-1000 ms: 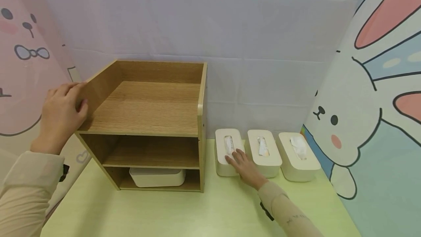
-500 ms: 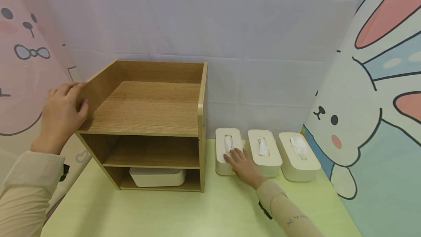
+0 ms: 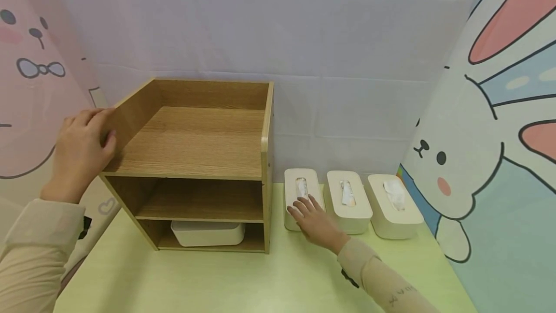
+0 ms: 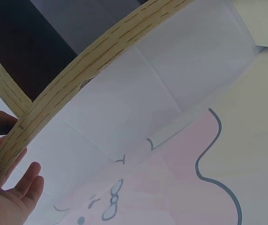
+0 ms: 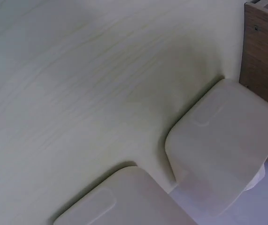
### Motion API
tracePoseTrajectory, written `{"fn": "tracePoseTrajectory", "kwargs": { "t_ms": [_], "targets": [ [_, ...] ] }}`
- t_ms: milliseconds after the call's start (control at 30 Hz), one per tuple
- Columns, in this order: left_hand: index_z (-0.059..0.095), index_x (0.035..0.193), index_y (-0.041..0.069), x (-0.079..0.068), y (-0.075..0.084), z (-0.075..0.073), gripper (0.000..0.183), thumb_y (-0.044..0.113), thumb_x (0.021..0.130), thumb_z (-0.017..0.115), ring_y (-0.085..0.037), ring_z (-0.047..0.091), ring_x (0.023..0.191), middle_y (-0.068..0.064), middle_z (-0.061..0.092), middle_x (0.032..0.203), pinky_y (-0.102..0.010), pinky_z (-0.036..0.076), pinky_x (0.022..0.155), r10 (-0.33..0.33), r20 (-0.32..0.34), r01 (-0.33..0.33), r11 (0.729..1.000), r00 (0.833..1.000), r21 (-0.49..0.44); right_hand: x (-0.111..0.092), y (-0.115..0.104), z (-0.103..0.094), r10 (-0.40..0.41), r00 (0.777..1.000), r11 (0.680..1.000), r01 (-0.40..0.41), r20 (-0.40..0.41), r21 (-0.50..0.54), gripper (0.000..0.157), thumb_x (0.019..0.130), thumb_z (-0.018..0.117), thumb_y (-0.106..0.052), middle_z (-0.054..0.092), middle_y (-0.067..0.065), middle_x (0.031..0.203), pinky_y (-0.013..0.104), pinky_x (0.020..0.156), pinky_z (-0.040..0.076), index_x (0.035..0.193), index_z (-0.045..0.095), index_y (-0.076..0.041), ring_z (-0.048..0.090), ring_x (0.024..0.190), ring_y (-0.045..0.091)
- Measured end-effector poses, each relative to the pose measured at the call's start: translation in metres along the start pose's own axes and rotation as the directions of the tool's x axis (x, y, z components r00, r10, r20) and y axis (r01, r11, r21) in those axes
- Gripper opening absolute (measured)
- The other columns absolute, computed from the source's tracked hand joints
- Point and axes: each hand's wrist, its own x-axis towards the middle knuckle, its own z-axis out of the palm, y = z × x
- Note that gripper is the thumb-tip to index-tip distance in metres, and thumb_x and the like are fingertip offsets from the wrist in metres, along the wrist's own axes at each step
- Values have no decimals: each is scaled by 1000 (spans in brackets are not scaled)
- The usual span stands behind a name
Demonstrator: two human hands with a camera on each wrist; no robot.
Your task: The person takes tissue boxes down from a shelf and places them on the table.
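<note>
My left hand (image 3: 84, 151) grips the left side panel of a wooden desktop shelf (image 3: 195, 144). In the left wrist view, fingers and thumb lie on either side of the panel's edge (image 4: 77, 82). My right hand (image 3: 317, 221) lies over the front of the leftmost white tissue box (image 3: 293, 211), its fingers loosely extended on the lid below the slot. The right wrist view shows the boxes' ends, including that tissue box (image 5: 223, 136) beside the shelf, with the hand out of that picture.
Two more tissue boxes, a middle one (image 3: 347, 211) and a right one (image 3: 395, 228), stand in a row on the pale green table (image 3: 208, 284). A white box (image 3: 208, 235) sits in the shelf's bottom compartment. A pale cloth (image 3: 330, 62) hangs behind.
My right hand has shifted slightly left over the leftmost tissue box. That box sits a touch further back. My left hand stays on the shelf's side panel.
</note>
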Motion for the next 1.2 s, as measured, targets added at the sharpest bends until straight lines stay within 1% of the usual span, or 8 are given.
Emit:
{"fn": "tracePoseTrajectory", "kwargs": {
  "t_ms": [167,233,333,500,700,900,1033,1200],
  "targets": [
    [55,117,-3,0,0,-1,38,2,79,54,-49,44,99,-30,54,111,-54,32,91,7,-5,-7,1000,1000,-4,1,-12,-6,-74,994,996,78,-77,40,40,79,56,-13,56,8,112,50,98,42,118,49,-9,51,112,29],
    [55,117,-3,0,0,0,38,2,79,54,-49,44,99,-30,54,111,-54,32,90,6,-5,-6,1000,1000,-5,1,-17,-8,-108,989,993,112,-97,37,39,79,53,-13,56,8,111,50,98,43,118,50,-9,52,111,29],
    [55,117,-2,0,0,0,38,2,79,53,-50,44,98,-30,54,111,-54,32,90,4,-6,-4,1000,1000,-4,0,-24,-11,-152,983,988,154,-99,18,38,82,50,-15,56,8,112,47,99,43,119,51,-10,53,112,28],
    [55,117,-2,0,0,0,38,2,80,53,-50,44,99,-29,54,111,-55,32,90,3,-5,-3,1000,1000,-3,-2,-37,-14,-228,970,974,226,-81,-34,40,82,51,-20,55,6,115,43,100,42,122,51,-12,51,112,25],
    [55,118,-2,0,-1,1,39,3,80,53,-50,44,99,-30,53,112,-56,32,90,-7,-1,7,1000,1000,1,2,-54,-20,-303,945,953,299,-122,-50,36,83,46,-20,55,3,113,43,98,44,117,52,-15,53,109,21],
    [55,117,-3,0,1,0,39,2,79,54,-50,45,98,-30,54,111,-55,33,89,9,-14,-9,1000,1000,-5,8,-73,-23,-352,926,936,349,-135,-48,33,90,36,-19,55,1,115,40,98,44,119,51,-16,52,111,18],
    [54,118,-3,0,1,0,39,2,79,54,-50,44,99,-31,53,111,-55,32,90,3,0,-3,1000,1000,-3,13,-83,-24,-366,922,930,360,-127,-67,34,90,39,-23,55,-1,119,41,97,45,122,50,-18,51,113,17],
    [55,118,-3,0,2,-1,39,2,79,54,-50,44,99,-31,54,111,-54,32,90,2,1,-2,1000,1000,-4,19,-90,-24,-350,930,934,338,-110,-112,36,90,43,-27,53,1,122,38,91,47,124,48,-18,50,114,18]
  ]
}}
